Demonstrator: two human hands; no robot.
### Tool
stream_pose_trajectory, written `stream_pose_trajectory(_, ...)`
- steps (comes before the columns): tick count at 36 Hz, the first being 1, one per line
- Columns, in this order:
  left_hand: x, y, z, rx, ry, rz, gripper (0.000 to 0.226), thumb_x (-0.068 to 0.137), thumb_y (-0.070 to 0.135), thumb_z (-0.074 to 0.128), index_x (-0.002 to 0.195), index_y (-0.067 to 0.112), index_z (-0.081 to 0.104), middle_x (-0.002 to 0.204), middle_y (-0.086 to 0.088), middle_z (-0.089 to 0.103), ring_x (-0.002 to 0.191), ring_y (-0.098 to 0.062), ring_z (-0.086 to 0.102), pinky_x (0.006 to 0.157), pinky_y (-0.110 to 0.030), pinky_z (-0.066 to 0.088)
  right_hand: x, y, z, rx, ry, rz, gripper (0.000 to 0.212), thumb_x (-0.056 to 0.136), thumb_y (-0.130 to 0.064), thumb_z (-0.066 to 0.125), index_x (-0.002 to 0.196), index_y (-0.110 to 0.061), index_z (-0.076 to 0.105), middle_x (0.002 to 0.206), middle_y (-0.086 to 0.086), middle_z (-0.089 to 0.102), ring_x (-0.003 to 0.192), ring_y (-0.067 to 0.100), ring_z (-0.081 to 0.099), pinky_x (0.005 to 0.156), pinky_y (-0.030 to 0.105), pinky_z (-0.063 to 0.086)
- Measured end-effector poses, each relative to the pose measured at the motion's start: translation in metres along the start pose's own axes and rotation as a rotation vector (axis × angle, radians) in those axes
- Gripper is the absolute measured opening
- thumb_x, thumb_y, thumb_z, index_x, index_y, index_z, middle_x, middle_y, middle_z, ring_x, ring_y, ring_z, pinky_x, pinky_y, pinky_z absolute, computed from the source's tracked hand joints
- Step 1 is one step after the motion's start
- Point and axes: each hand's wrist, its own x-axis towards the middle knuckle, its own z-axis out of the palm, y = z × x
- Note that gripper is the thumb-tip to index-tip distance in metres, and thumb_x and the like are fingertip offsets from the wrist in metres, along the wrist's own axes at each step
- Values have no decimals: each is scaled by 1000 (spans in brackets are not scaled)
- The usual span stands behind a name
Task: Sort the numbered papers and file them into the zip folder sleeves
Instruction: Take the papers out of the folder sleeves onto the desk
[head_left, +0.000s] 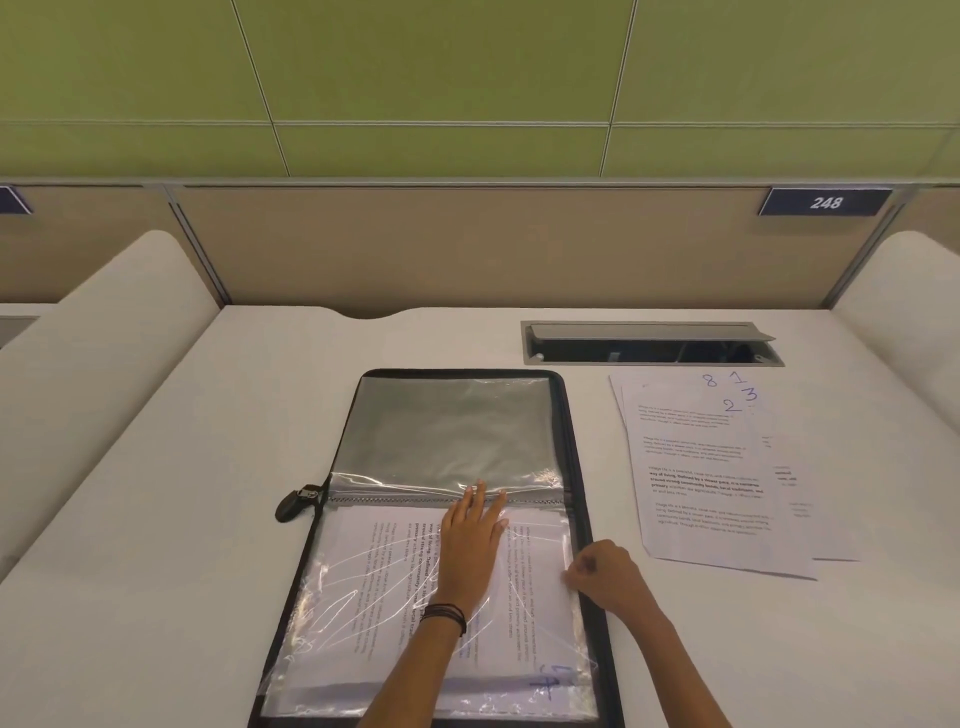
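Fingers (480, 501) of left hand (467, 551) straight, close together, pressed flat on clear sleeve (363, 613), tips at the spine of the zip folder (569, 441), pointing away. Right hand (602, 574) curled, pinching sleeve's right edge. Folder lies open on desk (208, 467), long axis running away from person. Numbered papers (711, 493) fanned just right of it, numbers at far end.
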Motion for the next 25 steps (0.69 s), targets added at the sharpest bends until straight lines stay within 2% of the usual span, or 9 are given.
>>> stream_pose_trajectory(5,2,-1,5,-39,24,32,78,93,58,-10,139,28,45,147,-5,40,137,-28,36,109,-40,16,-4,-2,0,-21,-35,39,30,83,-26,68,63,-12,50,59,-4,48,55,5,48,58,15,39)
stream_pose_trajectory(8,0,-1,7,-70,22,58,92,81,66,-25,145,30,30,155,-3,23,145,-23,15,113,-32,0,-8,-3,-1,26,-45,64,30,84,-29,67,65,-10,54,62,0,53,57,8,52,61,17,42)
stream_pose_trajectory(10,-1,-1,6,-62,25,59,98,74,68,-32,147,31,23,157,-1,17,146,-21,8,112,-28,-5,-11,-3,-2,78,-52,78,30,84,-28,67,63,-12,53,64,1,56,60,9,55,65,21,47)
stream_pose_trajectory(14,-1,0,3,-63,10,57,99,72,69,-32,148,33,19,158,1,13,147,-18,5,112,-27,-7,-20,-6,-4,141,-64,95,27,86,-26,66,65,-15,53,65,-2,59,59,8,55,60,17,46)
stream_pose_trajectory(20,-3,-3,2,-2,-11,82,78,82,64,-12,149,33,13,159,-1,9,147,-18,3,113,-27,-7,-28,-10,-6,194,-75,115,23,86,-21,66,67,-15,54,66,-2,62,53,5,56,50,13,40)
stream_pose_trajectory(25,-7,-3,2,-26,7,93,87,75,72,-22,147,34,7,159,1,7,147,-18,2,113,-26,-10,-32,-9,-3,186,-73,131,23,87,-23,66,67,-14,57,63,-2,62,50,5,56,48,12,40)
